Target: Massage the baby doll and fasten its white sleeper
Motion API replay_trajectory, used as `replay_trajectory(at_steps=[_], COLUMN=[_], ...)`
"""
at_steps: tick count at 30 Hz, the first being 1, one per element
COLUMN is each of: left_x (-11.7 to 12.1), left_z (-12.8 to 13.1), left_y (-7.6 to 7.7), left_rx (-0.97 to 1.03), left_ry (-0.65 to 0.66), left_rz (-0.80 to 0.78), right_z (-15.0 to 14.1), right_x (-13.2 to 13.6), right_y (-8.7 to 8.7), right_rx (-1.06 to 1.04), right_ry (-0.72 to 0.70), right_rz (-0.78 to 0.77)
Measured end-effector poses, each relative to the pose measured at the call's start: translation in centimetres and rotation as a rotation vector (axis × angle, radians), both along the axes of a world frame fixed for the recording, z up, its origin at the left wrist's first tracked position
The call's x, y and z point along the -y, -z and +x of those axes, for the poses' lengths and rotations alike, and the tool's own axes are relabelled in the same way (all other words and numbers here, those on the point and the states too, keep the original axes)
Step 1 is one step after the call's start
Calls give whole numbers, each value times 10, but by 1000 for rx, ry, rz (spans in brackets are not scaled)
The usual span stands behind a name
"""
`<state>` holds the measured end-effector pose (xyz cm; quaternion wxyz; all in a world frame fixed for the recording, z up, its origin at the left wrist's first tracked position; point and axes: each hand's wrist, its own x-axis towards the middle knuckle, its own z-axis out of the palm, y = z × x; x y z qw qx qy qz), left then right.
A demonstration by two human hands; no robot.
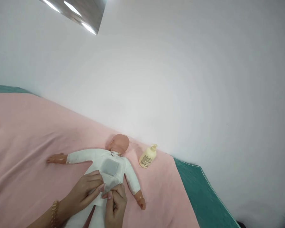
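Observation:
A baby doll (pixel 87 155) with a white cloth body lies on its back on a pink sheet, its head pointing away from me and its arms spread. On its chest is a grey rectangular patch (pixel 110 167). Over the doll's belly, my left hand (pixel 89 189) is closed in a pinch, with a beaded bracelet (pixel 54 212) on the wrist. Close to its right, my right hand (pixel 117 201) is also closed, thumb against bent fingers. Whatever the fingertips hold, perhaps a bit of the white cloth, is too small to make out.
A pale yellow pump bottle (pixel 148 156) stands to the right of the doll's head. The pink sheet (pixel 26 133) covers a green surface (pixel 197 186) that shows at its right edge. A white wall (pixel 180 79) rises just behind the doll.

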<state>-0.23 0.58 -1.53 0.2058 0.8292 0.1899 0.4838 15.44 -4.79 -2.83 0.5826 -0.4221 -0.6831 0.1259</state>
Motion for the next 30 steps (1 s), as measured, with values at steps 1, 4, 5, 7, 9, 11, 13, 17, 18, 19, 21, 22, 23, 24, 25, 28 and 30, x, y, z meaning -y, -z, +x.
replay_trajectory(at_steps=[1, 4, 5, 7, 9, 11, 13, 17, 18, 19, 21, 22, 23, 24, 25, 28, 30], left_x=[3, 7, 6, 2, -2, -4, -4, -3, -3, -3, -3, -3, -2, -2, -2, -2, -2], left_z=[0, 1, 3, 6, 9, 10, 10, 5, 3, 2, 0, 0, 0, 1, 2, 4, 5], left_y=[2, 9, 11, 15, 19, 22, 23, 19, 18, 16, 12, 10, 8, 7, 5, 2, 1], left_rx=[-12, -107, -150, -228, -272, -285, -278, -194, -166, -142, -113, -110, -116, -132, -153, -224, -247], left_ry=[12, 17, 6, -33, -71, -91, -97, -63, -49, -40, -43, -57, -72, -86, -99, -119, -123], left_rz=[-14, -55, -71, -105, -134, -153, -163, -180, -185, -188, -189, -191, -197, -203, -207, -204, -204], right_z=[0, 0, 0, -1, -2, -3, -4, -2, -1, -1, 0, 0, 0, 0, 0, -2, -2], right_x=[1, 0, -2, -6, -9, -12, -12, -7, -6, -5, -4, -4, -5, -6, -8, -12, -13], right_y=[0, 3, 5, 9, 13, 16, 17, 14, 13, 12, 11, 11, 12, 12, 13, 17, 18], right_rx=[13, 82, 108, 150, 168, 170, 157, 77, 53, 32, 5, 1, 0, 3, 8, 26, 34], right_ry=[-3, 30, 50, 89, 109, 111, 110, 112, 109, 106, 100, 102, 106, 111, 119, 153, 167], right_rz=[7, -34, -62, -117, -146, -157, -166, -180, -184, -188, -199, -206, -213, -219, -225, -234, -239])
